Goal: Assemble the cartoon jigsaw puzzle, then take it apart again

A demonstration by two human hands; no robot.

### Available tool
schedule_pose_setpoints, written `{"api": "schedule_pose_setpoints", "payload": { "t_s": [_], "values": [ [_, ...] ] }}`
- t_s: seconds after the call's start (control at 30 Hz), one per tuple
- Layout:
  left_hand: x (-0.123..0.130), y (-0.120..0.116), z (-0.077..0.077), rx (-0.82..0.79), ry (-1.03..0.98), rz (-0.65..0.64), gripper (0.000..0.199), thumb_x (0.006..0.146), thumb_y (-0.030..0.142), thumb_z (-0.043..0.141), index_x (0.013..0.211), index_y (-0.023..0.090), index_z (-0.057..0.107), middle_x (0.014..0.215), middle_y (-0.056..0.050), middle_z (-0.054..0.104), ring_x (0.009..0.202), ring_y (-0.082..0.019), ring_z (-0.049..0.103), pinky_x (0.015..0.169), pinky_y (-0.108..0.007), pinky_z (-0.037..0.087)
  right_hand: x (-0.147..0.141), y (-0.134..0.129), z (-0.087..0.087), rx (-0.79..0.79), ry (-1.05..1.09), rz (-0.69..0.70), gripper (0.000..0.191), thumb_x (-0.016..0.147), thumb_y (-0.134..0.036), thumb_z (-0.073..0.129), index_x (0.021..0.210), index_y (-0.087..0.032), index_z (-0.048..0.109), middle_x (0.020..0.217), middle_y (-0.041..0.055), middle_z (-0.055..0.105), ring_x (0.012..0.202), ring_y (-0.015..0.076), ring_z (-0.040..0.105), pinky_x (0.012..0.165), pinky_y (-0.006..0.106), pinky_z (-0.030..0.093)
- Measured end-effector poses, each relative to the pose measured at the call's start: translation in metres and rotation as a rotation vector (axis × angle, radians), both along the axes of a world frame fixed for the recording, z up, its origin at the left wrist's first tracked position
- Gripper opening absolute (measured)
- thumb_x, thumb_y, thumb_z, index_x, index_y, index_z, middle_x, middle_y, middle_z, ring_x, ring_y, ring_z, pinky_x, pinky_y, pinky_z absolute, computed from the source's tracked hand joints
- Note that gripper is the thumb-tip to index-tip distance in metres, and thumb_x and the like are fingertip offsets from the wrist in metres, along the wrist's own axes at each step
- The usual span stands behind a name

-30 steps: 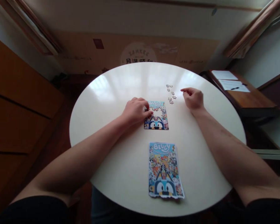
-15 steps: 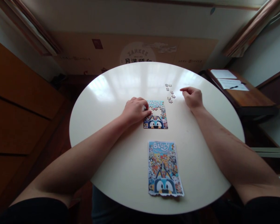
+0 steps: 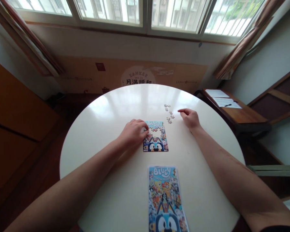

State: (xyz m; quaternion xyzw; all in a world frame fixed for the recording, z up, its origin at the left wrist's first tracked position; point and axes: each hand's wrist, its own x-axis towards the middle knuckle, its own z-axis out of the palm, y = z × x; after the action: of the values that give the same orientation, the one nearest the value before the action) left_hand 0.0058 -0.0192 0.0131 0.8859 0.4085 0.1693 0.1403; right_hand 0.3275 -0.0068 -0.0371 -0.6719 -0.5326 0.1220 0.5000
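Observation:
A small jigsaw puzzle [image 3: 155, 145] with a blue cartoon dog and a "Bluey" title lies on the white round table, with a gap in its middle. My left hand [image 3: 134, 131] rests at its left edge, thumb and forefinger bent together over the border; anything between the fingertips is too small to make out. Several loose puzzle pieces [image 3: 171, 115] are scattered beyond the puzzle's upper right. Just right of them, my right hand [image 3: 189, 118] rests on the table, fingers curled and forefinger pointing left, with nothing visible in it. Nearer me lies a printed reference picture [image 3: 164, 190].
The round table [image 3: 91, 135] has a curved edge. A brown wooden side table [image 3: 241, 114] at right carries papers [image 3: 224, 101] and a pen. Cardboard printed with lettering [image 3: 106, 77] stands behind, under the windows [image 3: 178, 14].
The camera view has tilted up, so the windows show and the table sits lower in the picture. Both hands, the puzzle and the loose pieces keep about the same places on the table.

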Motion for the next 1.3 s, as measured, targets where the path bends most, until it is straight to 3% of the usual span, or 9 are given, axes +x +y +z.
{"api": "schedule_pose_setpoints", "payload": {
  "t_s": [0.3, 0.5, 0.73, 0.9, 1.13, 1.3],
  "values": [
    [-0.001, -0.002, 0.005, -0.032, -0.135, 0.036, 0.012, 0.088, 0.027, 0.058, 0.088, 0.022, 0.07, 0.109, -0.006, 0.069, 0.106, -0.027, 0.059, 0.096, -0.045, 0.047, -0.003, 0.0, 0.002, -0.027, -0.063, -0.032, 0.03, 0.075, -0.031, 0.054, 0.09, -0.019, 0.078, 0.07, 0.0022, 0.07, 0.063, 0.0183, 0.057, 0.065, 0.031, 0.046],
    [-0.003, 0.0, 0.003, 0.004, -0.219, 0.059, 0.012, 0.088, 0.027, 0.058, 0.088, 0.022, 0.069, 0.104, -0.006, 0.07, 0.104, -0.027, 0.061, 0.096, -0.045, 0.048, -0.005, 0.001, 0.002, -0.038, -0.155, -0.029, 0.036, 0.077, -0.033, 0.052, 0.102, -0.021, 0.076, 0.067, 0.0004, 0.066, 0.058, 0.0179, 0.055, 0.064, 0.032, 0.047],
    [-0.005, 0.003, 0.001, 0.02, -0.277, 0.105, 0.012, 0.089, 0.025, 0.057, 0.091, 0.023, 0.069, 0.104, -0.005, 0.071, 0.106, -0.026, 0.061, 0.097, -0.045, 0.047, -0.005, 0.007, -0.001, -0.02, -0.308, 0.016, 0.039, 0.084, -0.028, 0.046, 0.109, -0.02, 0.074, 0.099, 0.0083, 0.072, 0.079, 0.0227, 0.062, 0.085, 0.038, 0.05],
    [-0.004, 0.002, 0.004, 0.013, -0.302, 0.142, 0.012, 0.087, 0.022, 0.058, 0.091, 0.022, 0.069, 0.102, -0.005, 0.071, 0.104, -0.025, 0.062, 0.096, -0.043, 0.048, -0.006, 0.013, -0.005, -0.03, -0.426, 0.057, 0.04, 0.087, -0.022, 0.043, 0.114, -0.021, 0.072, 0.114, 0.0104, 0.069, 0.107, 0.0287, 0.059, 0.104, 0.043, 0.041],
    [-0.005, 0.003, 0.003, 0.02, -0.319, 0.157, 0.012, 0.086, 0.021, 0.058, 0.091, 0.022, 0.069, 0.102, -0.005, 0.072, 0.104, -0.025, 0.062, 0.095, -0.043, 0.048, -0.002, 0.036, -0.006, -0.038, -0.483, 0.085, 0.048, 0.088, -0.015, 0.037, 0.124, -0.02, 0.068, 0.126, 0.0098, 0.065, 0.117, 0.0272, 0.056, 0.107, 0.043, 0.04],
    [-0.008, 0.008, 0.002, 0.008, -0.327, 0.178, 0.013, 0.086, 0.021, 0.057, 0.091, 0.022, 0.069, 0.102, -0.005, 0.072, 0.104, -0.025, 0.062, 0.097, -0.043, 0.047, -0.006, 0.055, -0.002, -0.006, -0.513, 0.152, 0.04, 0.091, -0.027, 0.046, 0.122, -0.022, 0.07, 0.13, 0.0094, 0.063, 0.124, 0.027, 0.054, 0.11, 0.044, 0.039]
  ]
}}
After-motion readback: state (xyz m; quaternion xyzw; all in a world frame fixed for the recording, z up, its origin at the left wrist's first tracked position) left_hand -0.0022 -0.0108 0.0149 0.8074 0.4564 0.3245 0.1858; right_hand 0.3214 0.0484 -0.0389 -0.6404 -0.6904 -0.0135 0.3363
